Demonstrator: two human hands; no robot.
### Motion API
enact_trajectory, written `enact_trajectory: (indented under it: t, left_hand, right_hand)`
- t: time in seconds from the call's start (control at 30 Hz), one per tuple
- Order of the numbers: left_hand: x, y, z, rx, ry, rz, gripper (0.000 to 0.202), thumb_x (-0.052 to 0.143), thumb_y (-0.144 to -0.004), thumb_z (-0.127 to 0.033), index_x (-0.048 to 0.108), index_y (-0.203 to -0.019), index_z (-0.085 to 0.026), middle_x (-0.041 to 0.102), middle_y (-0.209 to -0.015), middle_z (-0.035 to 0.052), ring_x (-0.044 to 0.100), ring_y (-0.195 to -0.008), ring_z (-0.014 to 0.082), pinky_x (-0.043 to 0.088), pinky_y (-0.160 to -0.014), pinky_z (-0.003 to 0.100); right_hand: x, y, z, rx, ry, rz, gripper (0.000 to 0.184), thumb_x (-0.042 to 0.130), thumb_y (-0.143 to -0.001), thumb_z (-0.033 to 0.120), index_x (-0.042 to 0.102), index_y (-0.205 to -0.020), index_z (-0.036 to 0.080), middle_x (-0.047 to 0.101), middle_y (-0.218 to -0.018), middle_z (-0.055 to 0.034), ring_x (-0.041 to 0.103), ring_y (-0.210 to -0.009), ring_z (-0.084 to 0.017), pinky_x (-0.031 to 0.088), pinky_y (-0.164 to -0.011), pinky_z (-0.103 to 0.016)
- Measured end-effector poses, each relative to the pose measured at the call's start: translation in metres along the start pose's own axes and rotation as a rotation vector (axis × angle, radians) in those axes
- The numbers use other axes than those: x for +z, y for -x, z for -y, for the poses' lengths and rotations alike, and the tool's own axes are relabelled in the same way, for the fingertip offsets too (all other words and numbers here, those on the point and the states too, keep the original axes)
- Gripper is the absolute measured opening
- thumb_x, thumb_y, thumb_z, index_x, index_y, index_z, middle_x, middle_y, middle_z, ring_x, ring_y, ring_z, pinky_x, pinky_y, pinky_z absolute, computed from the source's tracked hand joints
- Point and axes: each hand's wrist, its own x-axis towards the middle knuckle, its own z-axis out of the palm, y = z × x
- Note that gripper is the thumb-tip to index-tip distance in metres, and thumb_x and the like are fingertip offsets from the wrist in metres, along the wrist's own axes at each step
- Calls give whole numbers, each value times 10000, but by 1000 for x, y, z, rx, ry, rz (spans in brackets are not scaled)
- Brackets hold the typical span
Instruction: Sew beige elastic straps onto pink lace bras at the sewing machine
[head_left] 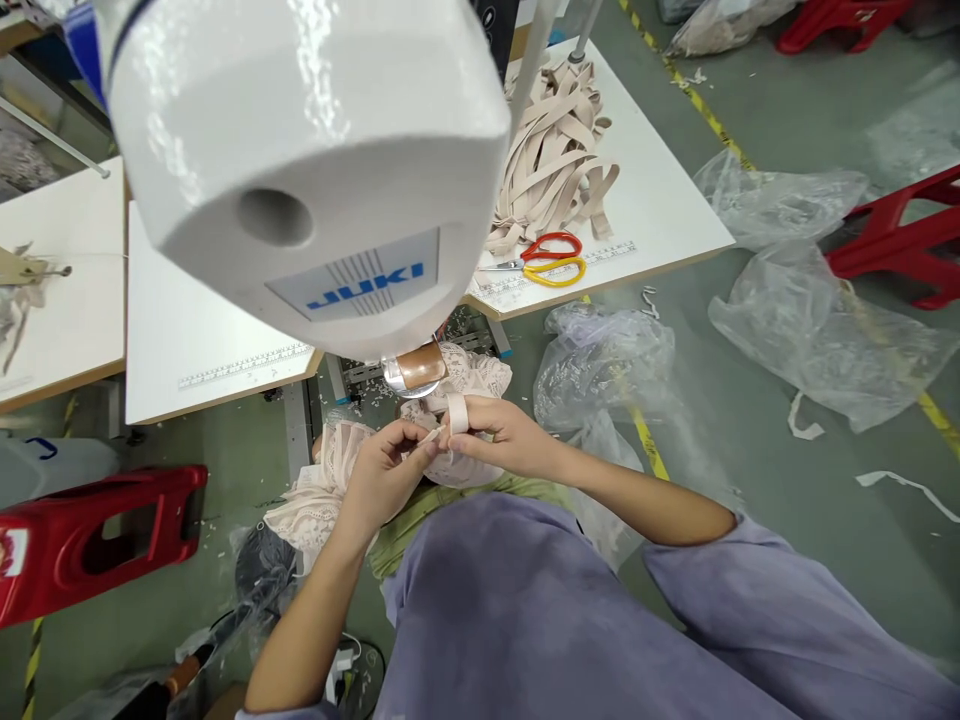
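My left hand (pixel 381 476) is closed in a pinch on the edge of a beige lace garment (pixel 480 373), just below the sewing machine head (pixel 322 190). Facing it, my right hand (pixel 511 437) is closed on a beige elastic strap (pixel 457 412), which loops up over the fingers. The fingertips of both hands nearly meet where strap and garment edge come together; the exact join is too small to make out. Part of the garment hangs below my hands, over my lap. More beige lace pieces (pixel 315 502) are bunched left of my left hand.
On the right table (pixel 660 220) lie a heap of beige straps (pixel 555 160) and scissors (pixel 553 262) with red and yellow handles. Another white tabletop (pixel 217 330) is at left. Red stools (pixel 97 540) and clear plastic bags (pixel 825 320) are on the floor.
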Motion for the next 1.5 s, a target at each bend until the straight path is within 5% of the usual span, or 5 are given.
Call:
enact_trajectory:
  t: [0.6,0.9,1.1,1.3,1.5]
  left_hand:
    - [11,4,-13,53,-134,-69,246,701,-862,-398,704,-795,-161,651,-699,15,537,-620,123,402,-555,220]
    - [18,-17,24,160,-33,230,355,630,-898,-525,692,-944,-179,670,-905,61,602,-896,204,484,-841,309]
    - [36,-11,29,129,-7,12,478,509,-940,-600,512,-705,-183,422,-635,-34,372,-603,111,331,-570,235]
    - [31,-6,17,128,-53,-30,447,521,-958,-527,443,-673,-192,377,-614,-47,324,-582,101,282,-550,240]
    - [27,-8,15,124,-102,12,460,514,-946,-568,488,-688,-187,394,-610,-42,346,-578,105,286,-547,245]
  right_hand:
    - [-7,-6,8,42,125,16,230,590,-951,347,725,-853,188,696,-853,-47,628,-810,-167,499,-723,-293]
    - [-6,-9,13,48,36,-110,283,584,-964,375,742,-842,176,702,-839,-42,635,-791,-155,496,-718,-272]
    - [-22,-7,2,294,-207,-70,369,622,-930,477,778,-1064,171,759,-950,-55,675,-861,-175,520,-763,-277]
    - [-35,-3,-5,348,-630,-77,294,719,-864,481,799,-917,203,691,-1248,-67,636,-1150,-215,506,-966,-328]
    - [-36,-8,-2,397,-503,79,331,701,-882,493,789,-961,184,711,-1235,-78,649,-1135,-210,500,-952,-317]
